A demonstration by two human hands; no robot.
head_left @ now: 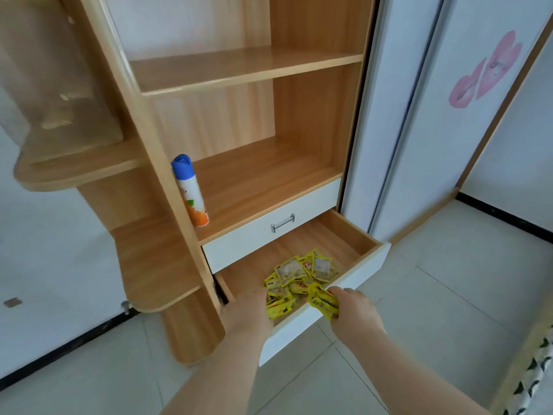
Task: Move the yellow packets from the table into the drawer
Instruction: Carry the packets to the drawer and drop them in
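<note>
Cabinet [233, 67] | drawer [369, 265] holds yellow packets [302, 272] | right hand [356, 313] grasping some | left hand [248, 310] unclear

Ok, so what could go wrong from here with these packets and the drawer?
The right hand grips its yellow packets right over the front edge of the drawer; let go there, some could slip out onto the floor. The pile sits crowded against that front, with the left hand in it, so later packets may spill over.
</note>
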